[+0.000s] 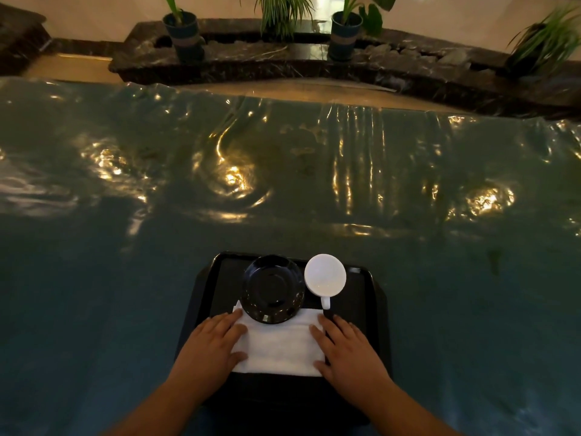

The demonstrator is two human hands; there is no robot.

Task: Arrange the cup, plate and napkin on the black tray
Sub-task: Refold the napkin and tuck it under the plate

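Note:
A black tray (pixel 361 280) lies at the near middle of the table. On it sit a black plate (pixel 272 289), a white cup (pixel 325 275) to its right with the handle pointing toward me, and a folded white napkin (pixel 279 347) in front. The plate's near edge overlaps the napkin's far edge. My left hand (pixel 210 350) rests flat on the napkin's left end, fingers spread. My right hand (pixel 349 350) rests flat on its right end. Neither hand grips anything.
The table (pixel 283 184) is covered with shiny, wrinkled teal plastic. Beyond its far edge runs a dark stone planter ledge (pixel 283 67) with several potted plants (pixel 184 33).

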